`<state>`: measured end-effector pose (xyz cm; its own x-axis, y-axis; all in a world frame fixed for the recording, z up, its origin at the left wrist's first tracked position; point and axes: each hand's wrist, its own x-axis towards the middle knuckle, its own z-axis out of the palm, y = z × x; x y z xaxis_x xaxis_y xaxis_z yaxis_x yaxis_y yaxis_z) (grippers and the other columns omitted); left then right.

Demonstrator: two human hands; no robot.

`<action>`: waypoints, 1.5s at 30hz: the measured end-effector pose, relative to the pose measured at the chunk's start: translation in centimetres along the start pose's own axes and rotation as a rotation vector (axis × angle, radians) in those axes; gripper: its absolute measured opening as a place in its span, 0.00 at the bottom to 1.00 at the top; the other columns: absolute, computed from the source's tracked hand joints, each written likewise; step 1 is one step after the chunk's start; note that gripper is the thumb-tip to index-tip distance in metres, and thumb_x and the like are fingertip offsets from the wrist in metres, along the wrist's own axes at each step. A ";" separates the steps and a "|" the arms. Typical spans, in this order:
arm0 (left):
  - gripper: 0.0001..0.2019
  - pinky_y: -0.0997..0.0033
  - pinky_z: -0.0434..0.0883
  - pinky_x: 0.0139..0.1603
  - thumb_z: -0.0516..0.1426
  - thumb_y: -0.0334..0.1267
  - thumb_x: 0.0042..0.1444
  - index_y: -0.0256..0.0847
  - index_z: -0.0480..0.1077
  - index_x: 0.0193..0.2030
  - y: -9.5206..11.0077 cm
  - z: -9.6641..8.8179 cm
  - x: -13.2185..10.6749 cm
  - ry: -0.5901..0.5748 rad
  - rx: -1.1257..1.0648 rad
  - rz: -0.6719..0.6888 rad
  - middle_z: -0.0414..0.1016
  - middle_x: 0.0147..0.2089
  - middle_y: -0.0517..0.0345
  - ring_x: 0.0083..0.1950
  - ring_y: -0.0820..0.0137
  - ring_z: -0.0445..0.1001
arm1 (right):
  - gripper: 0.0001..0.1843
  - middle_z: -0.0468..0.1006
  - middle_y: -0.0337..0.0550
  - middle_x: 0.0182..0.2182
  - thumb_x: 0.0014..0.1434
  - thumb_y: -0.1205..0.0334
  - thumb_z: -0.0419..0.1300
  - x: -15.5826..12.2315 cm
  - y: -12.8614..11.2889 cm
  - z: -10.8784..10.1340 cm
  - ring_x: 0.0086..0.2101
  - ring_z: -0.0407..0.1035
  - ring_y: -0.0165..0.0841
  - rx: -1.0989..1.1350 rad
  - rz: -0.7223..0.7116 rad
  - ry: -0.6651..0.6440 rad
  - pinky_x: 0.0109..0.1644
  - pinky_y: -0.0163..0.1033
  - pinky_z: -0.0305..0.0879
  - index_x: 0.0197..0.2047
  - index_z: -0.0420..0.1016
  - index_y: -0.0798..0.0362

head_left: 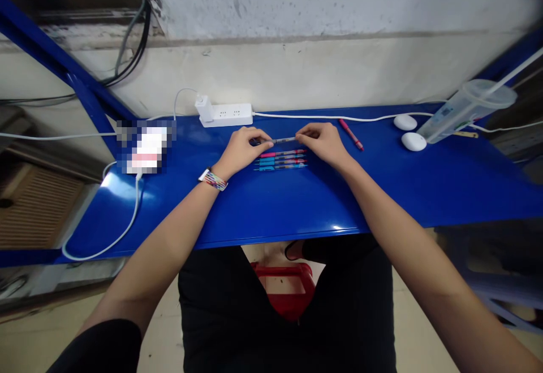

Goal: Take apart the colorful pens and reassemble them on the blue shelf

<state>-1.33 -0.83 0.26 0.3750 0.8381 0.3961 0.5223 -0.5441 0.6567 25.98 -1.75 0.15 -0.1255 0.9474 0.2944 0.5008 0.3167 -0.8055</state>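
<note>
A dark pen (283,141) lies crosswise just above the blue table (297,203), held at both ends. My left hand (241,150) pinches its left end, fingers closed. My right hand (324,142) pinches its right end in the same way. Right below the pen, a row of several pens (280,160) with pink and blue grips lies side by side on the table, between my two hands. A striped band sits on my left wrist.
A red pen (350,134) lies to the right of my hand. A white power strip (224,115) with cables sits at the back. Two white oval objects (409,131) and a tipped clear plastic container (462,110) are at the right. A blurred white item (146,148) is at the left.
</note>
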 end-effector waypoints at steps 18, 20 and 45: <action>0.02 0.47 0.72 0.59 0.70 0.40 0.59 0.53 0.88 0.38 -1.3 0.3 0.2 -0.052 0.069 0.035 0.88 0.36 0.56 0.44 0.55 0.78 | 0.10 0.86 0.49 0.38 0.59 0.69 0.64 -0.5 -0.3 -0.3 0.38 0.77 0.43 -0.280 -0.185 -0.116 0.46 0.49 0.69 0.36 0.88 0.51; 0.04 0.48 0.71 0.58 0.69 0.40 0.59 0.53 0.87 0.40 -1.1 0.3 0.2 -0.056 0.090 0.053 0.87 0.36 0.56 0.45 0.53 0.77 | 0.10 0.86 0.49 0.37 0.59 0.69 0.64 -0.5 -0.3 -0.3 0.37 0.77 0.43 -0.273 -0.182 -0.118 0.46 0.49 0.68 0.36 0.89 0.52; 0.13 0.56 0.77 0.63 0.58 0.45 0.74 0.46 0.81 0.40 0.1 3.4 0.1 0.224 -0.414 -0.193 0.88 0.48 0.51 0.54 0.61 0.84 | 0.12 0.88 0.46 0.50 0.63 0.57 0.62 -1.2 -1.1 4.3 0.53 0.78 0.45 0.331 0.100 0.230 0.65 0.51 0.71 0.47 0.84 0.47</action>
<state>1.38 -0.97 -1.84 0.1049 0.9342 0.3409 0.2017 -0.3557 0.9126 21.95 -3.06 -1.56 0.1232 0.9510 0.2835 0.1939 0.2571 -0.9467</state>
